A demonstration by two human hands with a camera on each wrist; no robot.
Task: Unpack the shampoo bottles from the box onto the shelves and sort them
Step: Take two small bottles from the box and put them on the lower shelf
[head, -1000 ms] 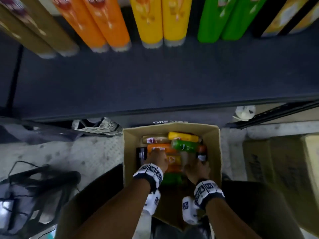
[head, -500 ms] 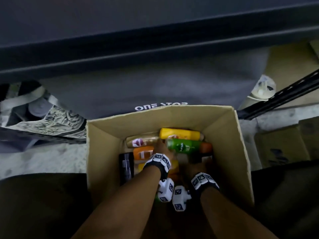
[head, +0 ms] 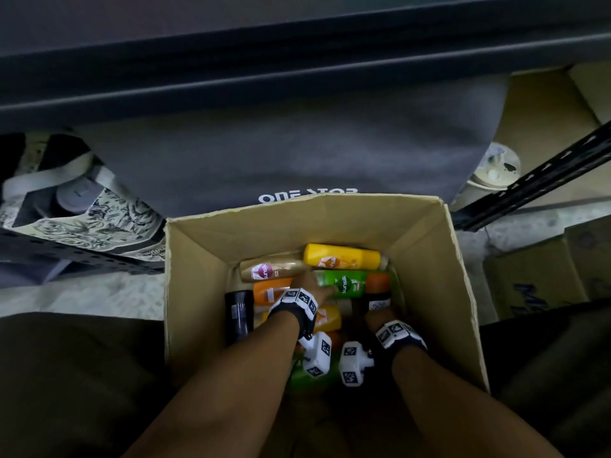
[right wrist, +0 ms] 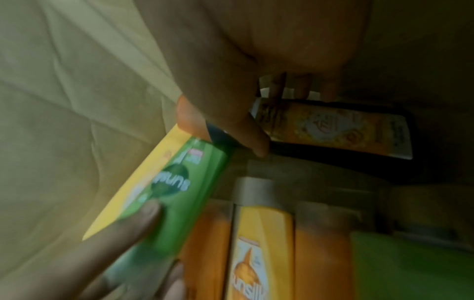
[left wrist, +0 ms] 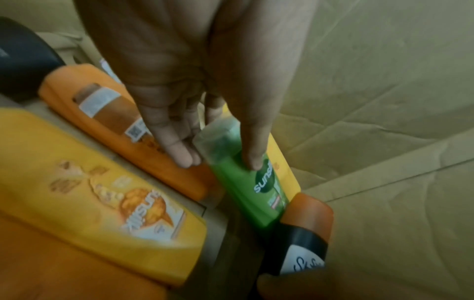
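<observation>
- Left hand [left wrist: 189,85]: reaches down into the cardboard box [head: 198,259]; thumb on top and fingers [left wrist: 179,150] at the side pinch the cap end of the green Sunsilk bottle [left wrist: 256,194].
- Green Sunsilk bottle: lies on its side across the upper layer of bottles, its far end touching the orange-capped black bottle [left wrist: 305,233]; in the head view it sits at [head: 344,284], just below the yellow bottle at the back.
- Right hand [right wrist: 246,85]: fingers and thumb curl round the upper end of the orange-capped black bottle [head: 378,292], which stands against the right wall of the box; the contact is dim and blurred, so the hold appears to be a grip rather than a plain touch.
- Yellow Sunsilk bottle [head: 342,257]: on its side along the back wall, beside the gold Sunsilk bottle [head: 274,270] to its left.
- Orange bottle [left wrist: 123,121]: on its side, label up, just left of the left hand's fingers.
- Second yellow Sunsilk bottle [left wrist: 102,203]: lies nearer the person, partly under the left wrist in the head view.
- Black bottle [head: 238,314]: stands by the left wall of the box.
- Box: open-topped, on the floor between the person's legs, in front of a dark grey shelf edge [head: 297,74].
- Grey cloth printed "ONE STOP" [head: 307,160]: hangs behind the box.
</observation>
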